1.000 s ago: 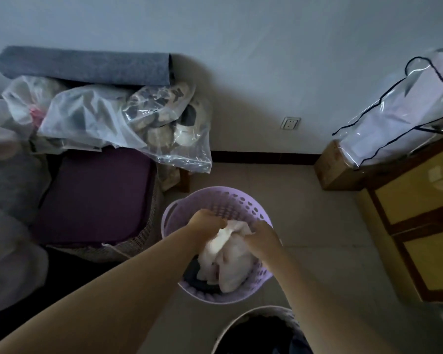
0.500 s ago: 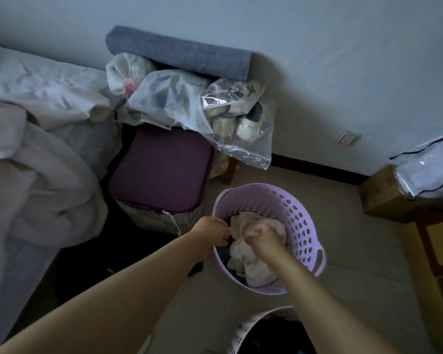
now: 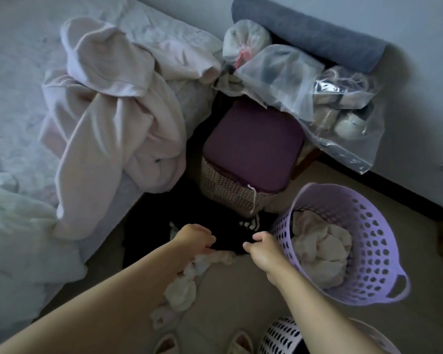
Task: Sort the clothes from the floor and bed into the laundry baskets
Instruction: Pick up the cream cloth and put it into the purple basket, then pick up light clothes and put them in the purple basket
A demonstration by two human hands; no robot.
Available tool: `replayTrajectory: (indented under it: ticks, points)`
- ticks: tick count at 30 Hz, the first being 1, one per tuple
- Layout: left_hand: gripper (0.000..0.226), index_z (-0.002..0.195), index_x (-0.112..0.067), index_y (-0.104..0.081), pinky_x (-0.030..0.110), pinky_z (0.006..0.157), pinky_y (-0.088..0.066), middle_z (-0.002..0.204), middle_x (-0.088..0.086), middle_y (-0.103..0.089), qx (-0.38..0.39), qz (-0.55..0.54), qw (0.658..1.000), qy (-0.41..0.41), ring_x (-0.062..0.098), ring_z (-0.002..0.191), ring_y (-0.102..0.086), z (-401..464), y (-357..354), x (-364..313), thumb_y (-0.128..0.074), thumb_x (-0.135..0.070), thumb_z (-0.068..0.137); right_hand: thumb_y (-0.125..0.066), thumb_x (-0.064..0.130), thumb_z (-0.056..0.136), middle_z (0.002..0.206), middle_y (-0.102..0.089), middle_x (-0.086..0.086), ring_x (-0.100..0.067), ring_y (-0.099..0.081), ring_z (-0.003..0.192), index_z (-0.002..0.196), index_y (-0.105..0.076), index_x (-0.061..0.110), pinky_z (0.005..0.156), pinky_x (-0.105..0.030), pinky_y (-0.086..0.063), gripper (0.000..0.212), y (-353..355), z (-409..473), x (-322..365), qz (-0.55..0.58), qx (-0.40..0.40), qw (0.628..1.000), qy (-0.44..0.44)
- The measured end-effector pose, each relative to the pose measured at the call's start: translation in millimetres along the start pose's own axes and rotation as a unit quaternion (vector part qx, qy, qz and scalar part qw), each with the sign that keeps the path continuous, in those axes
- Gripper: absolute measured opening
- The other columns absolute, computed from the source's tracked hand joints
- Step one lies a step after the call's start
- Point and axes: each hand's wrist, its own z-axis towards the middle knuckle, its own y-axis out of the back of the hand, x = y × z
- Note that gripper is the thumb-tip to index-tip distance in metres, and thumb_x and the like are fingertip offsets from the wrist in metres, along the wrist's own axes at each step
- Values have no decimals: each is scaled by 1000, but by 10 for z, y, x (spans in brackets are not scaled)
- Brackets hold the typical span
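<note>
**Laundry sorting partly done: light clothes in one basket, more still on the floor and bed**

Nearest the camera, at the bottom edge, a pair of pale slippers [image 3: 202,344] sits on the floor, with a white basket [image 3: 279,335] beside them on the right that seems to hold dark clothing, though little of it shows

Two bare arms reach forward from the bottom of the view. The left hand [image 3: 193,238] and right hand [image 3: 262,247] hover close together, fingers curled loosely, above a dark pile of clothes [image 3: 230,241] on the floor. Whether either hand has already caught the dark fabric is too dim to tell. Pale small garments [image 3: 182,290] trail across the floor under the left forearm

Just right of the right hand stands a purple basket [image 3: 368,251], tilted toward the viewer, with light-coloured clothes [image 3: 320,249] bundled inside

Further back, a woven hamper [image 3: 230,192] with a purple cushion on top stands against the bed. On the bed [image 3: 18,85] at left, a large pale pink garment [image 3: 113,118] lies crumpled and hangs over the edge. Beyond it are clear plastic bags [image 3: 304,83] and a rolled grey mat [image 3: 310,37] against the wall

By the look of it, sorting is under way but well short of finished: the dark pile, the pale floor items and the bed clothing all remain
</note>
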Motion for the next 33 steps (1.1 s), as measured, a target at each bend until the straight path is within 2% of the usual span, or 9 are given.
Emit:
replayTrajectory:
  ticks: [5, 8, 10, 13, 16, 20, 26, 29, 33]
  points:
    - [27, 121, -5, -58, 21, 57, -40, 103, 11, -62, -21, -22, 999, 17, 14, 72, -58, 349, 285, 593, -50, -5, 95, -54, 21, 94, 140, -46, -10, -26, -45, 127, 139, -41, 11, 96, -30, -38, 48, -586, 227, -57, -25, 45, 999, -4]
    - [17, 109, -3, -59, 25, 61, -50, 84, 7, -63, -36, -51, 997, 46, 17, 68, -58, 706, 333, 1044, -49, -4, 96, -53, 19, 95, 140, -46, -10, -26, -45, 127, 140, -39, 8, 98, -30, -38, 48, -884, 477, -221, -59, 68, 996, -2]
    - [18, 110, 0, -59, 31, 68, -49, 78, 2, -59, -40, -72, 994, 70, 18, 67, -56, 966, 327, 1325, -50, -3, 95, -54, 19, 95, 140, -47, -10, -25, -46, 127, 140, -39, 8, 99, -29, -38, 49, -1065, 691, -389, -83, 77, 994, -6]
    - [17, 110, -8, -57, 19, 55, -37, 91, 3, -60, -27, -60, 994, 83, 12, 68, -52, 1321, 293, 1636, -48, -4, 97, -55, 19, 93, 139, -48, -9, -24, -46, 128, 137, -42, 8, 103, -30, -38, 47, -1286, 1041, -603, -120, 77, 990, -2]
    - [16, 108, -1, -61, 23, 65, -41, 95, 8, -59, -13, -44, 994, 99, 19, 83, -52, 1708, 230, 1976, -50, -2, 96, -56, 18, 93, 141, -46, -10, -27, -46, 128, 138, -40, 8, 101, -30, -40, 49, -1537, 1428, -864, -149, 82, 985, -10]
    - [40, 128, 1, -53, 27, 79, -41, 130, 21, -57, -35, -37, 991, 120, 30, 113, -57, 2233, 97, 2528, -62, -6, 90, -57, 18, 90, 139, -48, -12, -30, -50, 124, 140, -40, 9, 96, -28, -43, 53, -1989, 1962, -1312, -186, 97, 978, -14]
    - [51, 134, -10, -46, 28, 97, -42, 137, 12, -49, -54, -21, 988, 143, 28, 125, -49, 2821, -55, 3292, -66, -15, 87, -58, 26, 90, 135, -53, -11, -27, -53, 121, 138, -40, 10, 92, -25, -44, 55, -2700, 2437, -1815, -197, 144, 970, -18]
    - [69, 138, -11, -39, 30, 98, -42, 140, 13, -46, -53, -20, 986, 155, 31, 126, -48, 3051, -109, 3642, -74, -18, 79, -57, 23, 91, 136, -52, -9, -23, -53, 121, 139, -39, 10, 81, -18, -39, 53, -3057, 2571, -2057, -195, 165, 967, -18]
    - [74, 145, -14, -30, 20, 86, -37, 142, 11, -43, -64, -9, 984, 164, 26, 127, -45, 3305, -161, 4072, -70, -13, 83, -58, 22, 91, 137, -49, -10, -21, -50, 124, 139, -39, 10, 84, -18, -38, 53, -3471, 2673, -2318, -204, 192, 960, -6]
